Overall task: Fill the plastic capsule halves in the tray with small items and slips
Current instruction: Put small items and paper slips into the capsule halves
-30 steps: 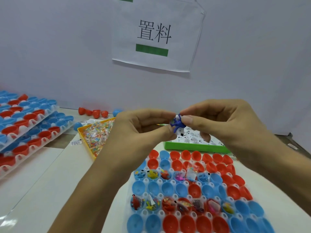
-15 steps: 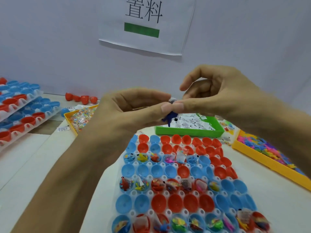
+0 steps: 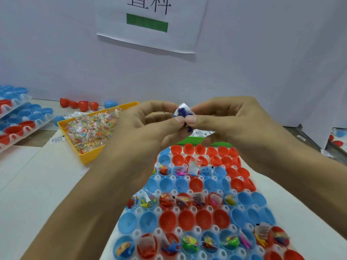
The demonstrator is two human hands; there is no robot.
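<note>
My left hand (image 3: 142,126) and my right hand (image 3: 227,121) meet in mid-air above the far end of the tray, both pinching a small dark blue toy with a white paper slip (image 3: 183,112) between thumbs and fingertips. Below them lies the white tray (image 3: 195,231) of red and blue capsule halves. Some rows hold small colourful toys and slips (image 3: 189,243); other rows of halves (image 3: 185,219) are bare inside.
A yellow bin of small clear packets (image 3: 88,128) sits at left. A green tray of printed slips (image 3: 199,136) lies behind the hands. Stacked trays of capsule halves (image 3: 16,117) stand far left, loose red halves (image 3: 78,105) by the wall. A paper sign (image 3: 150,21) hangs above.
The camera view tilted down and the yellow bin at right left the frame. A white slip now shows with the blue toy between my fingertips. Both hands keep pinching it.
</note>
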